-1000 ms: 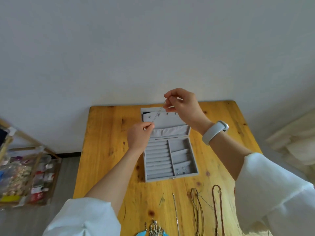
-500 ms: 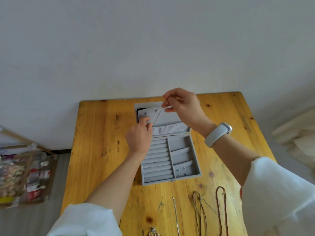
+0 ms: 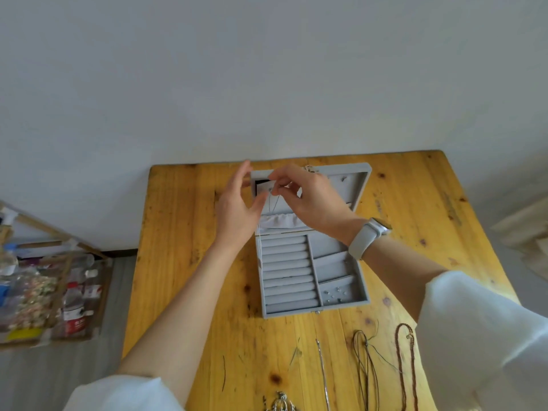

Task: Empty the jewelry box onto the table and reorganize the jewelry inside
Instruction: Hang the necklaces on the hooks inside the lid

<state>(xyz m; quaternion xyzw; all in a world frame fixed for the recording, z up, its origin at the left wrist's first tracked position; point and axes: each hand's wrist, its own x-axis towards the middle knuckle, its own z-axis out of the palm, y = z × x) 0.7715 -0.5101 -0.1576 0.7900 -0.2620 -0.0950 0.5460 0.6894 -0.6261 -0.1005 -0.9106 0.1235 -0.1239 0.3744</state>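
A grey jewelry box (image 3: 292,312) lies open on the wooden table (image 3: 184,262), its lid (image 3: 362,185) folded back toward the wall. My right hand (image 3: 314,203) pinches a thin silver chain (image 3: 268,204) at the lid's upper left corner. The chain hangs down over the lid's lining. My left hand (image 3: 237,215) is beside the lid's left edge with its fingers straight and its thumb close to the chain. Several small studs (image 3: 333,295) sit in the box's near right compartment. The ring rolls on the left hold nothing.
Near the table's front edge lie a silver chain (image 3: 323,372), dark cord necklaces (image 3: 367,366), a red-brown beaded strand (image 3: 403,366) and a silver pendant (image 3: 281,404). A wooden rack with bottles (image 3: 44,292) stands on the floor at left. Pale cloth (image 3: 527,232) lies right of the table.
Both hands have come down to the lid. My left hand let go of the chain's lower end and opened; my right hand still pinches the upper end.
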